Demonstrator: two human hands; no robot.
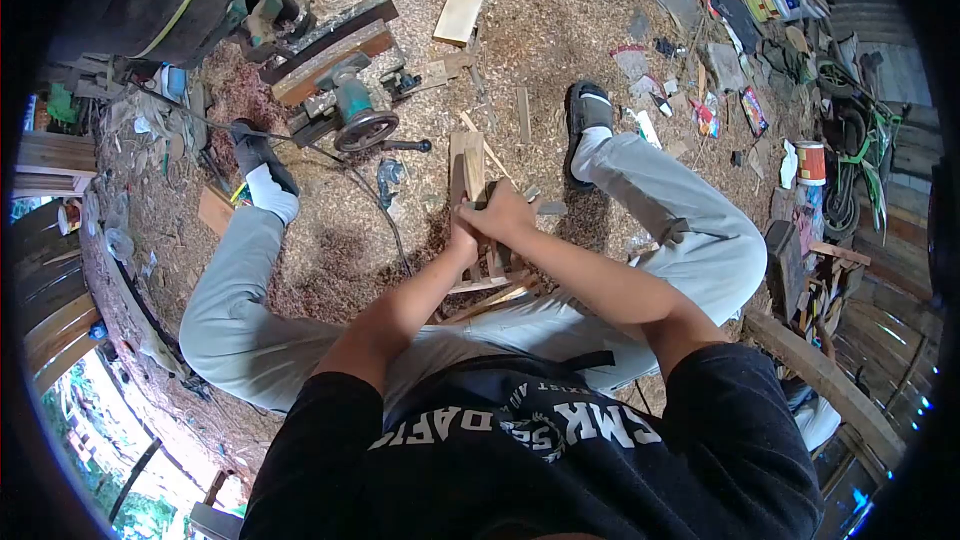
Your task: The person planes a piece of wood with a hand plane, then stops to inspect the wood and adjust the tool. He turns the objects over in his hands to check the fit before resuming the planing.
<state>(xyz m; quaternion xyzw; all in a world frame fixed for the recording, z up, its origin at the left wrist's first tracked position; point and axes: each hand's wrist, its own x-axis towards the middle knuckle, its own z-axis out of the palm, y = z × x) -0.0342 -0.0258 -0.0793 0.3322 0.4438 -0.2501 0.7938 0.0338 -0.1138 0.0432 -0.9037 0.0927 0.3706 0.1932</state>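
Between my spread legs, both hands meet at a narrow wooden piece [474, 168] that points away from me. My right hand [507, 212] is closed over its near end, with the fingers reaching across to the left. My left hand [463, 233] is closed against the wood's left side, touching the right hand; most of its fingers are hidden. Under and beside the piece lies a wider wooden board [457, 155]. Pieces of wood [493, 262] show just below my hands.
Left of my hands stands a power tool with a round handwheel [366, 130], its cord [395, 230] running near my left arm. Wood shavings cover the ground. A pale board [461, 10] lies ahead. Scattered clutter and a red-and-white can [811, 163] are on the right.
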